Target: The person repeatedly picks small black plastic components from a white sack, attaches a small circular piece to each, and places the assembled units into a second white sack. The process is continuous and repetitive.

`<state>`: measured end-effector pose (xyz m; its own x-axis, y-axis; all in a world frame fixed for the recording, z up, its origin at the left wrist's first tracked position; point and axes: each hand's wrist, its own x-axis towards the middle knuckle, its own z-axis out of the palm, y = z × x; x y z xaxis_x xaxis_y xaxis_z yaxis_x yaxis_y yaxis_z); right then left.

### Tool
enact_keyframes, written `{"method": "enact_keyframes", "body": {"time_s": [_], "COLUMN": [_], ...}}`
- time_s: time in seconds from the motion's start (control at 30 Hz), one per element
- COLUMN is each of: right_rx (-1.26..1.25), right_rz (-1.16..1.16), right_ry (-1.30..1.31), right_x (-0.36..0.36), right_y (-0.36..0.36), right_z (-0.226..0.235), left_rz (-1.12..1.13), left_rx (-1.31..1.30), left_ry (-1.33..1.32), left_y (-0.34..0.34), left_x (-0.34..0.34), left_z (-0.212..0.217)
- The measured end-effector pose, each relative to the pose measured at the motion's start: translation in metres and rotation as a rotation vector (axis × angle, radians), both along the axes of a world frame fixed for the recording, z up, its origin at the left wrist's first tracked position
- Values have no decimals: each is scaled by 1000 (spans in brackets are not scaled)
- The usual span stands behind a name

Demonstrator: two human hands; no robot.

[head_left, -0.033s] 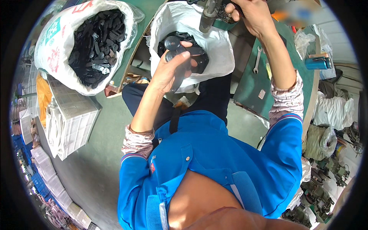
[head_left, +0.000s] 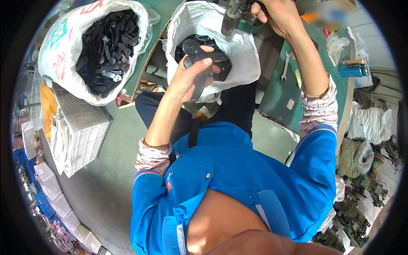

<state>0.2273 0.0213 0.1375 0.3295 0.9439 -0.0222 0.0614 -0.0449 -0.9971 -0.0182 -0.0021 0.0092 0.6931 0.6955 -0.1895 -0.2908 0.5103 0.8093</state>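
Note:
My left hand (head_left: 189, 74) is closed around several flat black arm-shaped pieces (head_left: 197, 57) with round ends, fanned out between thumb and fingers. It is over the mouth of a white woven sack (head_left: 244, 63) between my knees, with more black pieces (head_left: 219, 70) inside. My right hand (head_left: 278, 17) is at the top edge, partly cut off, its fingers curled by a dark part; what they grip is hidden. Beside it are a grey metal machine post (head_left: 230, 19) and a green tub (head_left: 248, 28) of small metal bits.
A second white sack (head_left: 61, 55), full of black pieces (head_left: 108, 51), stands at the left above a white crate (head_left: 83, 136). On the green table (head_left: 274, 97) at the right lie a wrench (head_left: 285, 66) and a small pale tag (head_left: 290, 104). A blue cylinder (head_left: 352, 70) is at its edge.
My right hand and forearm have shifted very slightly, and less of a dark bar shows at the top edge. My left hand keeps its hold almost unmoved.

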Motion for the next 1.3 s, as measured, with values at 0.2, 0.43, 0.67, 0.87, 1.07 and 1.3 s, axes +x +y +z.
{"method": "enact_keyframes", "body": {"time_s": [0.2,0.43,0.67,0.87,1.07,1.3], "right_rx": [4,66,-27,190,92,260], "right_rz": [-12,272,233,31,297,290], "right_ry": [206,-278,-91,137,-189,-725], "right_x": [-6,-41,-50,-36,-51,-58], "right_y": [3,-65,-72,-78,-100,-99], "right_z": [-32,-107,-117,-98,-91,-98], "left_rz": [-18,-183,-289,-198,-101,-238], "left_rx": [76,32,83,90,329,376], "left_ry": [19,98,-67,68,433,394], "left_y": [-5,-2,-14,-5,-7,-12], "left_x": [4,10,16,9,12,15], "left_z": [14,8,2,-2,-3,1]}}
